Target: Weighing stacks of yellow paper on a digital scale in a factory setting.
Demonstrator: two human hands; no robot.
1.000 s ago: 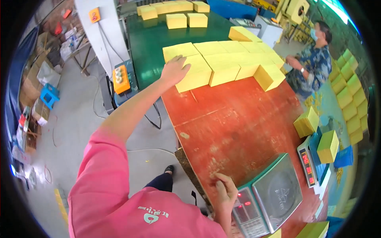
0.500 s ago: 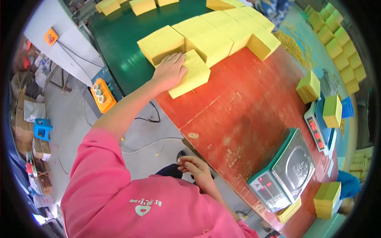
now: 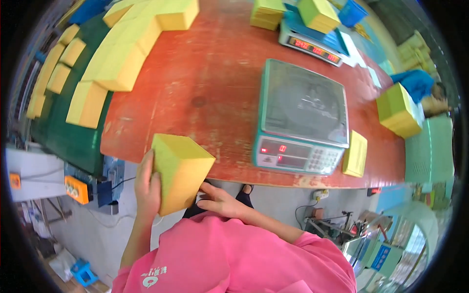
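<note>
My left hand [image 3: 148, 188] grips a thick block of yellow paper [image 3: 181, 168] by its left side, fingers spread along it and thumb on the near face. The block is tilted in front of my body, over the near edge of the red table [image 3: 210, 117]. By the block's lower right edge is my right hand [image 3: 222, 201], its fingers loosely stretched toward it; whether the fingertips touch it is hard to see. A teal-framed digital scale [image 3: 303, 107] with a bare metal plate stands to the right of the block on the table.
More yellow paper blocks [image 3: 117, 61] stand in rows at the far left, beside a green belt [image 3: 66, 129]. A second scale [image 3: 312, 41] carries one block. A thin yellow pad [image 3: 355, 154] lies right of the near scale. Another person's blue sleeve [image 3: 415, 83] shows at far right.
My left hand has lifted the paper block off the table and brought it toward my body. My right hand has come close to it. My view has swung right, toward the scale.
</note>
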